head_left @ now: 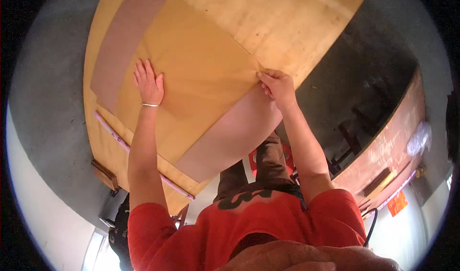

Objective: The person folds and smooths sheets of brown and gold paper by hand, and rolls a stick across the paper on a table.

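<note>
A large tan-brown sheet, apparently paper [191,46], lies across the wooden table, with pinkish-brown bands [230,132] showing along two of its sides. My left hand [150,84] rests flat on the sheet near its left side, fingers stretched out, a bracelet at the wrist. On the right, my right hand [278,85] pinches the sheet's corner between thumb and fingers. Small creases run from that corner into the sheet. Whether the pinkish band belongs to a separate sheet beneath, I cannot tell.
The wooden tabletop [287,27] extends to the far right. A thin pinkish-purple strip [112,133] lies along the near left edge, partly behind my left forearm. Right of the table is dark floor, then another board-like surface [378,146] with a clear plastic bag [419,139].
</note>
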A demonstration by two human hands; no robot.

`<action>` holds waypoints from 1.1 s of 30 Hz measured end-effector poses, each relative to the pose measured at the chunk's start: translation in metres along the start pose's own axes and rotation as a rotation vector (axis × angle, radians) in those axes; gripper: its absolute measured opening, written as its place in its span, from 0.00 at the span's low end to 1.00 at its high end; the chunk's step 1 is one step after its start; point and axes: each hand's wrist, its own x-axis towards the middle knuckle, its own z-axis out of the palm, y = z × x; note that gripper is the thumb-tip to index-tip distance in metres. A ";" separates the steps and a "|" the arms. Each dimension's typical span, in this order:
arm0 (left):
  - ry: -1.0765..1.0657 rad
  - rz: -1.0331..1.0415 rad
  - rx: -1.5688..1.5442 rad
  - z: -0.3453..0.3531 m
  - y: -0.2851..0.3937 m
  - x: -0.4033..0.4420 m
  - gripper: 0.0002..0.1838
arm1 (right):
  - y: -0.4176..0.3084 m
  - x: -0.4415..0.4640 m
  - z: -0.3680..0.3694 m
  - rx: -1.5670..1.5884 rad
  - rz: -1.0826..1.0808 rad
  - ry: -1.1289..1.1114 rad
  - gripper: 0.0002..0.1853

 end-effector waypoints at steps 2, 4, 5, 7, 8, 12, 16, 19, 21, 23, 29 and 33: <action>-0.021 -0.017 -0.009 -0.004 -0.001 0.001 0.35 | 0.005 -0.003 0.004 0.064 -0.022 0.016 0.10; -0.047 -0.026 -0.025 -0.009 0.000 0.006 0.36 | 0.003 -0.004 0.007 0.132 -0.037 0.043 0.09; -0.098 -0.050 0.059 -0.018 0.003 0.010 0.35 | 0.002 -0.006 0.007 0.150 -0.044 0.049 0.08; -0.174 -0.068 0.140 -0.037 0.010 0.016 0.35 | 0.006 -0.010 0.007 0.170 -0.027 0.063 0.06; -0.196 -0.065 0.192 -0.045 0.013 0.025 0.33 | 0.009 -0.009 0.007 0.219 -0.053 0.052 0.06; -0.115 -0.071 0.351 -0.039 0.014 0.064 0.26 | 0.016 -0.003 0.006 0.266 -0.082 0.041 0.06; 0.063 -0.114 -0.004 -0.017 0.016 0.121 0.23 | 0.011 -0.005 0.010 0.233 -0.061 0.066 0.07; 0.127 -0.164 -0.132 -0.009 0.043 0.156 0.23 | 0.013 -0.006 0.009 0.219 -0.090 0.045 0.07; 0.165 -0.164 -0.211 0.004 0.040 0.176 0.23 | 0.013 -0.007 0.010 0.274 -0.083 0.063 0.06; 0.171 -0.258 -0.402 0.021 0.034 0.189 0.23 | 0.014 -0.006 0.009 0.283 -0.104 0.041 0.06; 0.112 -0.321 -0.545 0.032 0.037 0.212 0.23 | 0.016 -0.005 0.009 0.288 -0.128 0.036 0.05; 0.057 -0.295 -0.651 0.025 0.044 0.211 0.25 | 0.021 -0.010 0.005 0.320 -0.136 0.027 0.05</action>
